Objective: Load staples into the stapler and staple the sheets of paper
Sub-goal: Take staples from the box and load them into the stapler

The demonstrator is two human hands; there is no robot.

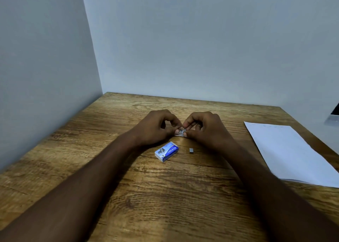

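Note:
My left hand [156,128] and my right hand [205,129] meet at the middle of the wooden table [110,168], both pinching a small silvery metal stapler [181,132] that is mostly hidden by my fingers. A blue and white staple box [166,151] lies just in front of my hands. A short grey strip of staples [191,150] lies loose to the right of the box. White sheets of paper [288,153] lie flat at the right side of the table.
Pale walls close off the table at the left and the back. A dark object [334,116] shows at the right edge of the view, beyond the paper.

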